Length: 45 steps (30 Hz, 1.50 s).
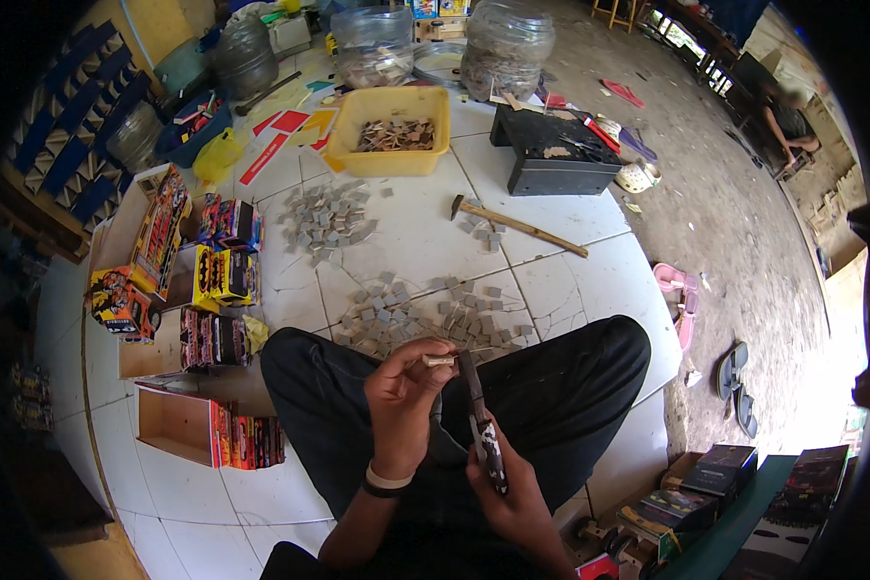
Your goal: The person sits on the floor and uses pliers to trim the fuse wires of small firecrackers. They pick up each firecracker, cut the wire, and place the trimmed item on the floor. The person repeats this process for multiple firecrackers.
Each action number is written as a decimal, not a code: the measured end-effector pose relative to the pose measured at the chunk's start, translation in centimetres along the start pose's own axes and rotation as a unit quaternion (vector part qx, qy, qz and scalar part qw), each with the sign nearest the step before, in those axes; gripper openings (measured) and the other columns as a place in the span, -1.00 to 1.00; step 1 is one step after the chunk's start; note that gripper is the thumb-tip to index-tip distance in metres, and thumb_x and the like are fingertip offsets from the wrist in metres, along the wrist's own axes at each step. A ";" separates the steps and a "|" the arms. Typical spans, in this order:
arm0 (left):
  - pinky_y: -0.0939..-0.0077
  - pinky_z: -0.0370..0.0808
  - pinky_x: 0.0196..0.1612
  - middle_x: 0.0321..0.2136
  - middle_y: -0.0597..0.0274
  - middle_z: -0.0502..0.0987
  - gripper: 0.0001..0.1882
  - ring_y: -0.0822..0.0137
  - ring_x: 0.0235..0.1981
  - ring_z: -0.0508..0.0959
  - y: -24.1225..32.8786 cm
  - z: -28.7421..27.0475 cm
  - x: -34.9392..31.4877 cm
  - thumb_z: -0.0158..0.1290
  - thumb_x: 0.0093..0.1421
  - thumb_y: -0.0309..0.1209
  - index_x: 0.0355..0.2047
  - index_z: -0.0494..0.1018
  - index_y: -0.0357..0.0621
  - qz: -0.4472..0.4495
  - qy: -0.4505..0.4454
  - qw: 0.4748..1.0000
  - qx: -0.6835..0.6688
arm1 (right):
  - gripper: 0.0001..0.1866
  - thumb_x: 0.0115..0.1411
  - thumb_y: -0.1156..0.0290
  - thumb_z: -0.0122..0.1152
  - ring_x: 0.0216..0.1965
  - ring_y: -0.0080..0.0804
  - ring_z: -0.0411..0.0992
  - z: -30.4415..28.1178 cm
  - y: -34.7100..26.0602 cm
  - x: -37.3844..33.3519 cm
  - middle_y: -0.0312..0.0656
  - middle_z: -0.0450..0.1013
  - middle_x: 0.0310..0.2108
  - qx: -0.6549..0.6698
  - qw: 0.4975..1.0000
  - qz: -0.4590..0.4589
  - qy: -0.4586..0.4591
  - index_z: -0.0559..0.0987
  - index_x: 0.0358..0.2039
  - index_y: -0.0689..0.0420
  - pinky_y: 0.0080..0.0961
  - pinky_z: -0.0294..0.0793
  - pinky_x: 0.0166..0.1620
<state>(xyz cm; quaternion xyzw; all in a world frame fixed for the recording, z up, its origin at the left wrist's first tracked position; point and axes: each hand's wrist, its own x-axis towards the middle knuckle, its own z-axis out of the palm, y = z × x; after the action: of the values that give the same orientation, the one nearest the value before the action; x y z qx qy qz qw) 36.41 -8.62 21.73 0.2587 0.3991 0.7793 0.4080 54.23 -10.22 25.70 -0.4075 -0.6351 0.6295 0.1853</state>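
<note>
Over my lap, my left hand pinches a small pale wooden piece between thumb and fingers. My right hand is wrapped round the handle of a dark-bladed knife, its blade pointing away from me and close beside the piece. The handle is dark with white patches. Just beyond my crossed legs lie loose small grey square tiles on the white tiled floor. A second heap of grey squares lies farther off. Whether the blade touches the piece I cannot tell.
A hammer lies beyond the squares, near a black low stand. A yellow tub holds small brown pieces. Cardboard boxes with colourful packets line the left. Sandals lie at right. Another person sits far right.
</note>
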 end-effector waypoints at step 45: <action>0.22 0.65 0.06 -0.13 -0.15 0.60 -0.84 0.13 -0.08 0.67 1.0 -1.2 0.4 0.13 0.34 -0.66 -0.14 0.39 -0.40 0.253 -0.027 0.955 0.149 | -0.17 0.36 0.60 0.11 -0.06 0.11 0.49 1.2 -3.7 -1.1 0.23 0.41 0.00 -0.027 0.999 -0.031 -0.022 -0.02 0.55 0.12 -0.18 0.48 0.05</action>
<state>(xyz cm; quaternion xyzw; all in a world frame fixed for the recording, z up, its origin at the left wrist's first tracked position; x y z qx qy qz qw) 34.85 -9.12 21.94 0.4307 0.4210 0.7812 0.1645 52.89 -11.35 29.33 -0.3787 -0.6682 0.6146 0.1797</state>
